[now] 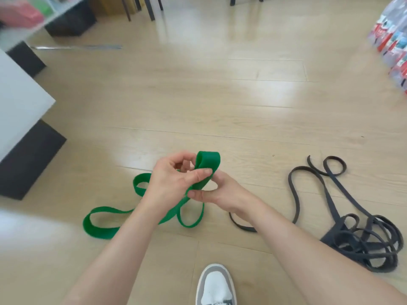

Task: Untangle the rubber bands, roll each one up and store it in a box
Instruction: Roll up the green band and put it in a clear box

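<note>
Fingers (199,173) of your left hand (171,181) and right hand (222,192) pinch the green band (209,159), its end folded over, seemingly to start a roll; the black bands (363,234) lie tangled right of it.

The wood floor (242,95) is carrying everything. A shoe (215,285) is standing on it at the near edge. Loops of the green band (99,232) are lying up and left of the shoe. The black bands (331,237) are lying in a tangle to the shoe's right. Red and white bags (392,36) are sitting far up and right of the shoe. A thin metal strip (77,47) is lying far up and left of it.
</note>
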`<state>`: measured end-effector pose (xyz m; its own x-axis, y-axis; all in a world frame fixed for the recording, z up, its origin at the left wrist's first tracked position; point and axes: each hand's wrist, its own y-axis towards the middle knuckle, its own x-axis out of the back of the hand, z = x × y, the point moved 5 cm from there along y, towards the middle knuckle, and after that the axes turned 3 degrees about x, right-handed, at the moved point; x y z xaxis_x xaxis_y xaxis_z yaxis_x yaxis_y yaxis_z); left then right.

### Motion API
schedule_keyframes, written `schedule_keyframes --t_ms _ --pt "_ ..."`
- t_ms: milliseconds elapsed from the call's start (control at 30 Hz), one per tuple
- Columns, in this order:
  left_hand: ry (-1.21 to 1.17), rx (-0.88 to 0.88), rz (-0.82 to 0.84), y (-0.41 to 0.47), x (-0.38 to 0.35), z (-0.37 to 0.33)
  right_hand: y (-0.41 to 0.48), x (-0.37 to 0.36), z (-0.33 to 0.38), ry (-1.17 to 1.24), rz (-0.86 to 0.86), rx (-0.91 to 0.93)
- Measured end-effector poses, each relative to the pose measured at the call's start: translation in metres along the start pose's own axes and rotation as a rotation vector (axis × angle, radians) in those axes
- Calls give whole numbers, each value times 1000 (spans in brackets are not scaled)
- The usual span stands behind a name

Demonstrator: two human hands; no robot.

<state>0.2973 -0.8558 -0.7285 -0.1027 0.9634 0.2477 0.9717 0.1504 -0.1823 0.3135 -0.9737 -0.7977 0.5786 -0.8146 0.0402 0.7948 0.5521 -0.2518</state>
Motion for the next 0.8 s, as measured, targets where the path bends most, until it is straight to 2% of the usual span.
schedule_keyframes --t_ms 100,233,333,400,433,533,667,733,800 --pt "-3 -36 -54 -11 33 -31 -1 -37 25 -42 122 47" --pt "-10 -103 -210 -34 74 -64 -10 -68 54 64 99 73" --pt "-216 -121 -401 -52 115 -83 -18 -77 75 39 153 77" --pt "-417 -113 -424 -62 135 -95 -23 -90 81 -99 280 62" --pt "-434 -121 -403 -67 140 -102 -24 -96 81 -176 313 46" --pt "-394 -208 -336 -82 145 -128 -25 -108 76 -279 240 51" --pt "-547 -364 -363 -96 171 -155 -29 -114 80 -260 36 110" --pt "-657 -347 -372 -98 184 -150 -31 -116 95 -172 -6 121" --pt "-711 -283 -348 -99 185 -139 -30 -119 108 -85 46 122"
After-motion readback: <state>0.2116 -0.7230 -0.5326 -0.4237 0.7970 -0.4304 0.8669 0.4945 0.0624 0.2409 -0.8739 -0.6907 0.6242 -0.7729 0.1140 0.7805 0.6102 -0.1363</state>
